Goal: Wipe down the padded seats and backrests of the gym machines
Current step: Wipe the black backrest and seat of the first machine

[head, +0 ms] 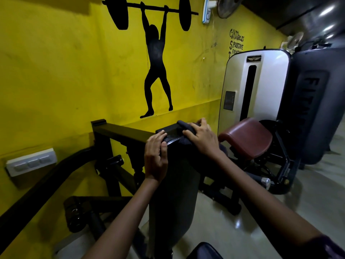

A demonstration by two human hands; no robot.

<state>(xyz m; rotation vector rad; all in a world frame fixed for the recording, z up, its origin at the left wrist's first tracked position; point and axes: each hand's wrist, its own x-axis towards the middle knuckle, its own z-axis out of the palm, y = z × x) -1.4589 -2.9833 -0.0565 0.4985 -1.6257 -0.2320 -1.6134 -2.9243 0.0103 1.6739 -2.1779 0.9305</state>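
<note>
Hands meet atop the dark backrest (173, 184) at six o'clock: right hand (202, 139) grips a dark cloth (186, 128) bunched over its top edge to scrub, left hand (155, 157) lies flat-fingered at nine o'clock of it, seemingly steadying the pad.

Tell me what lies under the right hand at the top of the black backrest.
Under the right hand lies a dark cloth, bunched over the top edge of the black backrest. The pad surface beneath cloth and hand is covered, so its condition cannot be seen.
</note>
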